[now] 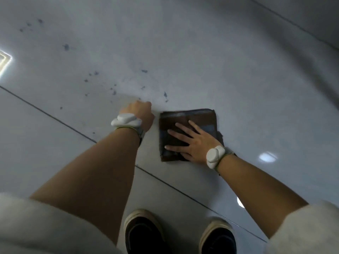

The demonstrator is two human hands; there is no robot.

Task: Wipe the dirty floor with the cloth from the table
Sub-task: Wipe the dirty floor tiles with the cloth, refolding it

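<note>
A folded dark brown cloth (185, 123) lies flat on the pale glossy tiled floor (238, 88). My right hand (190, 142) presses on it with straight, spread fingers, covering its near right part. My left hand (140, 111) is curled into a fist with its knuckles on the floor, just left of the cloth and apart from it, holding nothing. Several dark blue-grey specks and smears (113, 88) dot the floor beyond and left of my hands, one (165, 95) just past the cloth's far edge.
Dark grout lines (55, 117) run diagonally across the floor under my left forearm. My two dark shoes (145, 233) stand at the bottom of the view. Light reflections glare at the left edge (4, 63) and right (267, 157). A wall base runs along the top right (302, 24).
</note>
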